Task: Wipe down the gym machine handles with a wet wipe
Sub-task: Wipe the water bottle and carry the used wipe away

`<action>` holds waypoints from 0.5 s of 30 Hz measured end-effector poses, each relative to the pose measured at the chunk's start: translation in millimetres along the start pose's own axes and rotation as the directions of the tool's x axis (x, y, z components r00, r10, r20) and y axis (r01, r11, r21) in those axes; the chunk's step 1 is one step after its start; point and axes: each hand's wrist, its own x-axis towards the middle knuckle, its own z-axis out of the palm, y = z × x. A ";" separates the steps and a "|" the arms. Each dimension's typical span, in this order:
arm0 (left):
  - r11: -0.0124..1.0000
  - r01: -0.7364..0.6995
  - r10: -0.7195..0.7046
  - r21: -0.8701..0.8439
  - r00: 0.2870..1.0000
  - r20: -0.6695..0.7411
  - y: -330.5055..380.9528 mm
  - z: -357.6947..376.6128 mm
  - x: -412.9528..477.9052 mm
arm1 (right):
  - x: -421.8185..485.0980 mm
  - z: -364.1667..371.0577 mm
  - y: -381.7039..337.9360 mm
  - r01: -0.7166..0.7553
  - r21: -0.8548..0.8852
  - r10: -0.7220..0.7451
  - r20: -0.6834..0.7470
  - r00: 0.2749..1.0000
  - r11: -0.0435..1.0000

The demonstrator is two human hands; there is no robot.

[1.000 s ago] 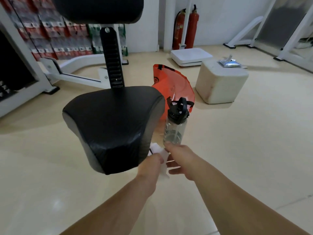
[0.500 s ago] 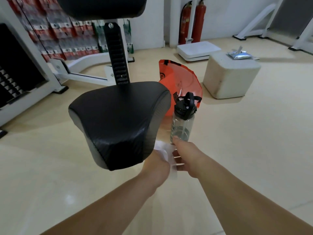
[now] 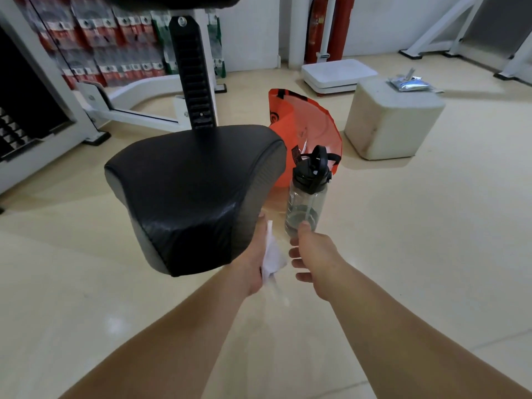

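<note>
A white wet wipe hangs crumpled from my left hand, which sits just below the right edge of the machine's black padded seat. My right hand is a little to the right of the wipe, fingers spread and holding nothing, its thumb close to the base of a clear water bottle with a black lid standing on the floor. The seat's black notched post rises behind it. No machine handle is in view.
An orange bag lies behind the bottle. Beyond it stand a white block carrying a silver wipe packet, a white floor scale, and red fire extinguishers. The white frame and weight stack are at left.
My hands have come apart: the right hand let go of the wipe and moved right, while the left keeps it. The view has shifted closer to the seat.
</note>
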 end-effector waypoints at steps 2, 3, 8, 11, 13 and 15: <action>0.996 0.058 -0.054 -0.066 0.996 0.066 1.6 -2.9 0.5 | -2.1 -4.1 0.9 -0.015 -0.002 0.015 -0.002 1.000 1.000; 0.993 0.066 -0.061 -0.098 0.997 0.057 3.0 -1.0 -1.2 | -2.4 -5.0 1.9 -0.019 -0.008 0.019 0.009 1.000 1.000; 0.984 -0.124 0.152 0.125 0.958 -0.244 -15.3 12.5 2.4 | -3.0 -0.1 6.2 0.015 -0.033 -0.014 0.035 0.999 0.999; 0.955 -0.184 0.255 0.231 0.909 -0.330 -20.5 12.7 9.6 | -2.1 8.0 4.6 0.046 -0.041 -0.045 0.030 0.999 0.998; 1.000 -0.017 0.015 -0.015 0.988 -0.151 -14.0 6.1 15.1 | 0.2 12.8 4.1 0.049 -0.073 -0.046 0.041 0.998 0.996; 0.984 0.125 -0.110 -0.126 0.987 0.119 -4.9 -1.9 11.1 | 1.3 15.2 3.1 0.041 -0.087 -0.036 0.059 0.998 0.995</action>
